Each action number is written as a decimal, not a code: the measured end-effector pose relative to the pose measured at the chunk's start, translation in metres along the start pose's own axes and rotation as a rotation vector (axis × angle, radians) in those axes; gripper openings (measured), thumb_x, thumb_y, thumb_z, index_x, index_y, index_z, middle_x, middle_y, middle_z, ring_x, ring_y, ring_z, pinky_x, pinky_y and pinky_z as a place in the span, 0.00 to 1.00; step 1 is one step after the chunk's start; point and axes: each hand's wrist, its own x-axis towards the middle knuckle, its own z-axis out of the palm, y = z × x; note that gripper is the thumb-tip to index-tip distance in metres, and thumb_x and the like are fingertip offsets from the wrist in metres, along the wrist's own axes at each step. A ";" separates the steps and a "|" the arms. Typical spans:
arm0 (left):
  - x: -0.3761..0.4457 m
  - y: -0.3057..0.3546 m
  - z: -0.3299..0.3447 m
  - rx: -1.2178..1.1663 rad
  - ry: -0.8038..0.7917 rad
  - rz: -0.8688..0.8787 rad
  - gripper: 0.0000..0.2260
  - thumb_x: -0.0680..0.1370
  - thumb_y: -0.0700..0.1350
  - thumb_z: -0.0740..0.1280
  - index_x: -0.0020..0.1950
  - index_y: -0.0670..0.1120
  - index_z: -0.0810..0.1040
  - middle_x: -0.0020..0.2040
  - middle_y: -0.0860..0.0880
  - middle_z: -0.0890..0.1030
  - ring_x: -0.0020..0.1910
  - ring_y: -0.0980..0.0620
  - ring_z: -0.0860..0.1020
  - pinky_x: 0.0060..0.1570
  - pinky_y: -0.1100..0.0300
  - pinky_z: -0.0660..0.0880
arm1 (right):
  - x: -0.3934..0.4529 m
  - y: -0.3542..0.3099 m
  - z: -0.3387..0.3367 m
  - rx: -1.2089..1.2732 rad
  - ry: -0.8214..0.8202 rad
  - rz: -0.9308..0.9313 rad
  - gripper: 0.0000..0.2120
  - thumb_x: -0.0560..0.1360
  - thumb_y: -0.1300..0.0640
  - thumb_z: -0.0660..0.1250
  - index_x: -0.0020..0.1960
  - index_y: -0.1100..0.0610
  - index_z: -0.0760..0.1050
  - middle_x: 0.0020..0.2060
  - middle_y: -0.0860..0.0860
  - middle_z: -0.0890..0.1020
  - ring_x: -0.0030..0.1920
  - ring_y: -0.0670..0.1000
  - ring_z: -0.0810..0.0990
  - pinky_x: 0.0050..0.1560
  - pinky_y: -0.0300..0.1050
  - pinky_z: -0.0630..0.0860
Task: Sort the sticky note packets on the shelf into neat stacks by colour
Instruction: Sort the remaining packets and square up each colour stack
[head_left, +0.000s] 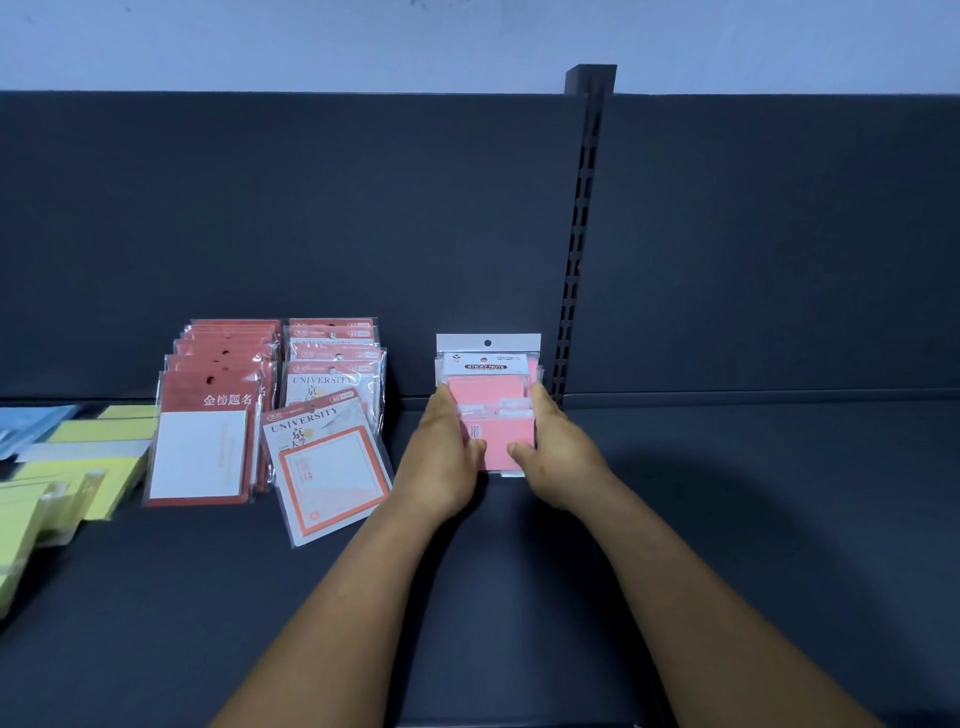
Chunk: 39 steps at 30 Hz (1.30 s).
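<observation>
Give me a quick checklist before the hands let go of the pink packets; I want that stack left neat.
1. Both hands on the stack: left hand and right hand press the sides of the pink packets. Ok.
2. Stack is one colour: only pink shows. Ok.
3. Edges flush: packet edges stick out unevenly at the front and top. Not ok.
4. Clear of neighbours: a gap separates it from the tilted University packet. Ok.
5. Back packet's support against the back panel: cannot tell.
6. Other colours sorted: the yellow packets lie scattered. Not ok.
</observation>
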 end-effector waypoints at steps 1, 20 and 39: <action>0.000 -0.001 0.000 0.014 0.001 0.000 0.26 0.75 0.37 0.66 0.71 0.45 0.62 0.70 0.47 0.69 0.68 0.50 0.69 0.58 0.70 0.62 | -0.001 0.000 0.000 -0.002 0.003 -0.002 0.40 0.78 0.59 0.62 0.78 0.50 0.37 0.78 0.44 0.47 0.73 0.50 0.62 0.66 0.41 0.64; -0.015 0.010 -0.007 0.570 -0.110 0.030 0.38 0.79 0.48 0.63 0.78 0.44 0.40 0.78 0.45 0.37 0.77 0.47 0.38 0.75 0.54 0.47 | -0.014 -0.009 -0.002 -0.423 0.023 -0.256 0.41 0.78 0.55 0.64 0.78 0.53 0.39 0.77 0.47 0.37 0.76 0.49 0.35 0.75 0.43 0.42; -0.061 -0.055 -0.092 0.564 -0.045 -0.307 0.36 0.77 0.49 0.66 0.77 0.46 0.47 0.68 0.42 0.57 0.65 0.43 0.66 0.57 0.52 0.70 | -0.010 -0.102 0.088 -0.130 -0.138 -0.246 0.44 0.76 0.57 0.66 0.77 0.60 0.36 0.78 0.54 0.49 0.75 0.56 0.57 0.71 0.46 0.61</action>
